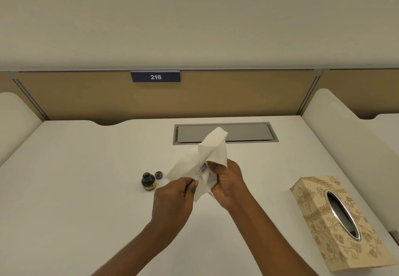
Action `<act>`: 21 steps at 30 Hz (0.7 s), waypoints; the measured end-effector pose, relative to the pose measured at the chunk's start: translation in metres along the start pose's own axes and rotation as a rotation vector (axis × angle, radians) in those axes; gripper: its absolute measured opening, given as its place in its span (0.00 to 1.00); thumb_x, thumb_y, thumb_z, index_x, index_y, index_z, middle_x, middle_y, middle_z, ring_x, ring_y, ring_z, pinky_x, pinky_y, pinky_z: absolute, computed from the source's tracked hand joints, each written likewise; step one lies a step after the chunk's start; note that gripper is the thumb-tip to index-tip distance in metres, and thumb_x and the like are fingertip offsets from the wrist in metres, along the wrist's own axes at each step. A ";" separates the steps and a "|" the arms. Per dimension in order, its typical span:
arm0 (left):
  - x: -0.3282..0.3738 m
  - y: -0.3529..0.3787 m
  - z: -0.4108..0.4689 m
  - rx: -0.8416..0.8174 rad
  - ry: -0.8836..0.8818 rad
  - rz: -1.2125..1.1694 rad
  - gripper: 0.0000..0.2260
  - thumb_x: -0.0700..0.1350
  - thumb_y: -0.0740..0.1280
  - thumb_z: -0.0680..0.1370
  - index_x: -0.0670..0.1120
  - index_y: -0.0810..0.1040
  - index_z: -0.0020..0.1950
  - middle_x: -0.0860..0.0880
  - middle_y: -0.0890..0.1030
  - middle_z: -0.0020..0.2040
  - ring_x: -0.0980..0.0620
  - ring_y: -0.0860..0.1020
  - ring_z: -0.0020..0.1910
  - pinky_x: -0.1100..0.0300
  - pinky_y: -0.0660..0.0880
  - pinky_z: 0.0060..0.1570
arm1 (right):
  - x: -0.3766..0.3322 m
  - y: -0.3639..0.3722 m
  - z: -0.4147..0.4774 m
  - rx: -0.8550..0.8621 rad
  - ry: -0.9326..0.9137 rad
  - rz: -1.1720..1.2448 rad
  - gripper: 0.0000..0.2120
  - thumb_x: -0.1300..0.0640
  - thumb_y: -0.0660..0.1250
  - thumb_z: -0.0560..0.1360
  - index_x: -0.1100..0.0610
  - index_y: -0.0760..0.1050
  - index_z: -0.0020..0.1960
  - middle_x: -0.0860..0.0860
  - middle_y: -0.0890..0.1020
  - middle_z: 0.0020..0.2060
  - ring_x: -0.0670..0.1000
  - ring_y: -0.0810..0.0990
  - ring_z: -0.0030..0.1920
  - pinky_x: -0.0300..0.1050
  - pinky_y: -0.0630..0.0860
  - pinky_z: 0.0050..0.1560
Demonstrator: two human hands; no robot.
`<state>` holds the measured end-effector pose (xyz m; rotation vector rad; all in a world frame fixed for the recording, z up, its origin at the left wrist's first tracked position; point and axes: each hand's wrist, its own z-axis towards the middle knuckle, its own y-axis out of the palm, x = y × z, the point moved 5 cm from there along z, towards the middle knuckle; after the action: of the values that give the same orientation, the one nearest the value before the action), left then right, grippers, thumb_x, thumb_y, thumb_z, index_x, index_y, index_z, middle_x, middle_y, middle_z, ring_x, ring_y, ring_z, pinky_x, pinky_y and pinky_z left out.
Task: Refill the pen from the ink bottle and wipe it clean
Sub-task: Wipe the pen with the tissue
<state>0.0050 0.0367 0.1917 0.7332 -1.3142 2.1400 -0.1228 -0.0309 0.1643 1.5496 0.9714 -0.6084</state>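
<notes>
the left hand (172, 198) has its grip pinched tight on the rear end of a thin dark pen (195, 178), thumb and fingers closed around the barrel, which slants up and to the right out of the fist. the right hand (226, 181) has its grip closed on a white, crumpled paper tissue (200, 159), the thumb pressing the sheet against the curled fingers. the front part of the pen runs into the folds of that tissue, so the tip is hidden and cannot be made out. both hands are held above the white table (86, 189), close together, with the tissue between them and its loose upper corner standing up over the right hand.

on the table just left of the hands stands a small dark glass ink bottle with a yellow label (148, 182), upright and with its mouth open. its small round dark cap (158, 175) lies just beside it, to the upper right, apart from the bottle.

well to the right, near the table's edge, lies a beige cardboard tissue box with a floral pattern and an oval silver-rimmed opening (336, 224). further back, set into the table top, is a grey rectangular metal cable flap (246, 132), partly covered from this view by the raised tissue. on the tan partition behind the table hangs a blue plate with the white number 216 (155, 76).
</notes>
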 end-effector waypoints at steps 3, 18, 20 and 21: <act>-0.002 0.002 -0.001 -0.047 -0.052 0.002 0.06 0.44 0.69 0.76 0.47 0.82 0.38 0.58 0.70 0.22 0.59 0.71 0.26 0.68 0.64 0.27 | -0.003 -0.005 0.005 0.061 0.005 0.093 0.07 0.66 0.68 0.70 0.57 0.82 0.36 0.55 0.83 0.33 0.55 0.79 0.37 0.49 0.81 0.43; -0.008 0.002 -0.004 0.033 0.045 0.088 0.10 0.49 0.64 0.74 0.48 0.81 0.36 0.56 0.78 0.27 0.55 0.74 0.33 0.69 0.66 0.30 | 0.013 -0.004 -0.002 0.056 0.044 -0.007 0.09 0.67 0.68 0.71 0.60 0.79 0.50 0.57 0.84 0.44 0.57 0.81 0.46 0.52 0.80 0.50; -0.010 0.001 -0.004 0.039 0.043 0.093 0.07 0.46 0.66 0.72 0.48 0.81 0.36 0.56 0.78 0.27 0.55 0.74 0.34 0.69 0.66 0.31 | 0.013 -0.007 -0.001 0.112 0.092 0.053 0.08 0.68 0.69 0.70 0.61 0.79 0.47 0.59 0.83 0.45 0.59 0.80 0.46 0.58 0.77 0.56; -0.010 0.000 -0.004 0.037 0.044 0.091 0.07 0.46 0.66 0.72 0.48 0.81 0.36 0.56 0.78 0.26 0.55 0.74 0.35 0.70 0.65 0.31 | 0.012 -0.009 0.000 0.141 0.108 0.088 0.07 0.69 0.68 0.70 0.61 0.79 0.45 0.59 0.82 0.44 0.59 0.80 0.45 0.59 0.77 0.55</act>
<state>0.0111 0.0388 0.1832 0.6494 -1.3111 2.2446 -0.1241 -0.0275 0.1497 1.7562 0.9524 -0.5450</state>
